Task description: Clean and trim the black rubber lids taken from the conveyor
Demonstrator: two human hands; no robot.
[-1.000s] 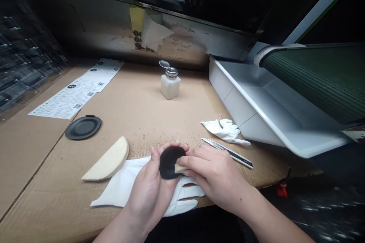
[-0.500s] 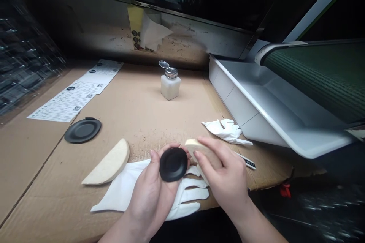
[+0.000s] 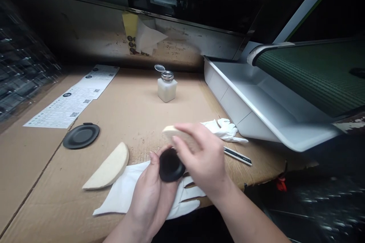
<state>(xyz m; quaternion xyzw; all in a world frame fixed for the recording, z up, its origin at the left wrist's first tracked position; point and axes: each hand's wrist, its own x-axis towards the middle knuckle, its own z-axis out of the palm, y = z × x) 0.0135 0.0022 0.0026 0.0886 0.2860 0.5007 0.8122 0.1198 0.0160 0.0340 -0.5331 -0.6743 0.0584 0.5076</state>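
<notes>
My left hand (image 3: 152, 193) cradles a small round black dish-shaped part (image 3: 171, 166), its hollow face turned up. In my right hand (image 3: 201, 161) is a cream felt pad (image 3: 170, 132), pinched between thumb and fingers just above the black part; whether the two touch I cannot tell. Beneath my left hand lies a white glove (image 3: 116, 193). A half-round cream felt pad (image 3: 110, 169) rests at the glove's left, partly against its cuff. Further left on the cardboard is a black round part with a small tab (image 3: 81, 136).
A square bottle (image 3: 167, 89) with its metal lid flipped up stands mid-table. Printed label sheets (image 3: 71, 100) lie at left. On the right are a white glove (image 3: 224, 129), a utility knife (image 3: 237, 155), a grey-white tray (image 3: 245, 117) and a green conveyor belt (image 3: 313, 72).
My right hand has moved left with the felt pad, from beside the black part to over it. The utility knife shows more fully now. The view has shifted slightly.
</notes>
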